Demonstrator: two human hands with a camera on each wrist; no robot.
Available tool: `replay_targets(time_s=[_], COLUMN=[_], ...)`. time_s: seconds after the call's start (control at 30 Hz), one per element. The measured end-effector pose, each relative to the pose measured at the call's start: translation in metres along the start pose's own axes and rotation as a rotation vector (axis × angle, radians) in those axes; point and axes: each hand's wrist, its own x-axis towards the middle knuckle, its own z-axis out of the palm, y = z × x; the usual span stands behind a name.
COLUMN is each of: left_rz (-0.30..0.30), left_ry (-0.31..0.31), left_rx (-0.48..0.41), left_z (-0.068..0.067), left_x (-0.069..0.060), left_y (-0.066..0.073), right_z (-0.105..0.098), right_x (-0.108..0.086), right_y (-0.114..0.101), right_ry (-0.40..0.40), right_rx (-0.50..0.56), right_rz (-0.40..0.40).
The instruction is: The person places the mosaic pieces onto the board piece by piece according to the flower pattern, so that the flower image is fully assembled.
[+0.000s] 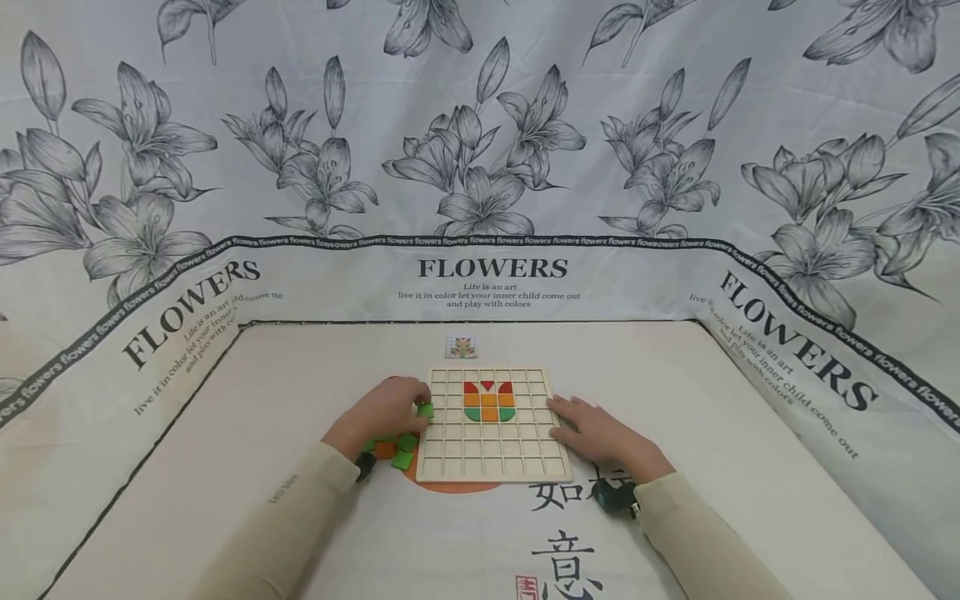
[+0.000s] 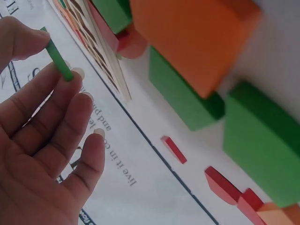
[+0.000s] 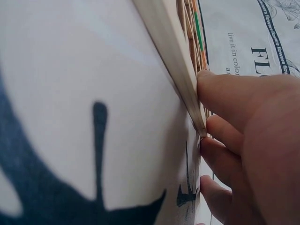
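In the head view my left hand is at the left edge of the wooden grid board. Between thumb and fingers it pinches a thin green tile, seen edge-on in the left wrist view. My right hand rests on the board's right edge, thumb and fingertips touching the rim. Red, orange and green pieces lie in the upper middle of the grid, forming a tulip-like shape with an orange tile at its centre. Beside the board, partly behind my left wrist, is a heap of loose green tiles and orange tiles.
A small card with a coloured pattern lies behind the board. Loose red pieces show beyond the heap in the left wrist view. The white tablecloth has black characters and an orange disc partly under the board. Printed flower fabric encloses the table.
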Motion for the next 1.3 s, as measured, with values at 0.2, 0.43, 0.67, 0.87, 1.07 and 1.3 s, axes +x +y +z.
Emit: replay_targets(time_s=[0.2, 0.43, 0.67, 0.87, 1.07, 1.3], left_rz=[0.075, 0.104, 0.129, 0.142, 0.169, 0.186], left_ry=[0.027, 0.028, 0.042, 0.039, 0.018, -0.007], left_rx=[-0.012, -0.011, -0.005, 0.011, 0.044, 0.058], left_z=[0.001, 0.006, 0.011, 0.02, 0.026, 0.025], left_x=[0.0, 0.002, 0.007, 0.014, 0.016, 0.016], left_y=[0.009, 0.023, 0.038, 0.047, 0.054, 0.064], right_z=[0.001, 0.001, 0.002, 0.002, 0.003, 0.003], right_x=[0.0, 0.0, 0.001, 0.001, 0.001, 0.002], right_y=[0.001, 0.001, 0.002, 0.003, 0.003, 0.003], right_ry=[0.007, -0.003, 0.002, 0.005, 0.007, 0.006], right_rx=[-0.009, -0.004, -0.008, 0.0, 0.004, 0.002], right_rz=[-0.002, -0.007, -0.007, -0.008, -0.013, -0.007])
